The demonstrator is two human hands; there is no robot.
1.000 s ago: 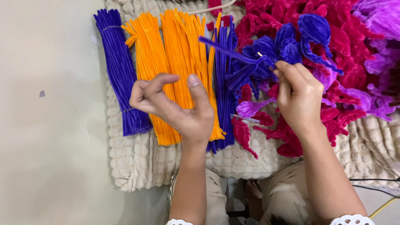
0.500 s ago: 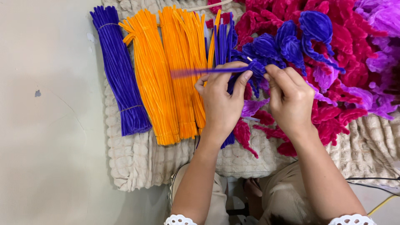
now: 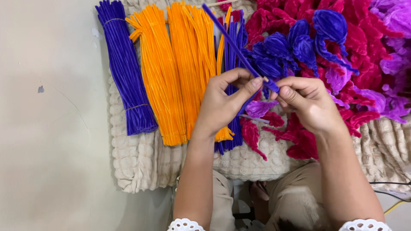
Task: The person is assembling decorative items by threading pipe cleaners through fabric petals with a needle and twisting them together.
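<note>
My left hand point(image 3: 224, 102) and my right hand point(image 3: 306, 100) meet over the cream knitted mat point(image 3: 141, 160), both pinching one blue-purple pipe cleaner point(image 3: 233, 40) near its lower end. The stem slants up and to the left from my fingers across the orange bundles. Just beyond my hands lie blue folded pipe-cleaner petals point(image 3: 299, 40). Under my fingers rest a light purple petal point(image 3: 261, 107) and red petals point(image 3: 252, 134).
Bundles lie side by side on the mat: a purple bundle point(image 3: 124, 72) at left, two orange bundles point(image 3: 171, 72), loose blue stems point(image 3: 233, 128). Red petals point(image 3: 364, 38) and light purple petals point(image 3: 394, 21) pile up at right. Pale floor point(image 3: 47, 128) lies left; cables point(image 3: 391, 190) right.
My left hand came over from the orange bundles and joined the right one. The blue stem swung from pointing left to slanting up-left between both hands.
</note>
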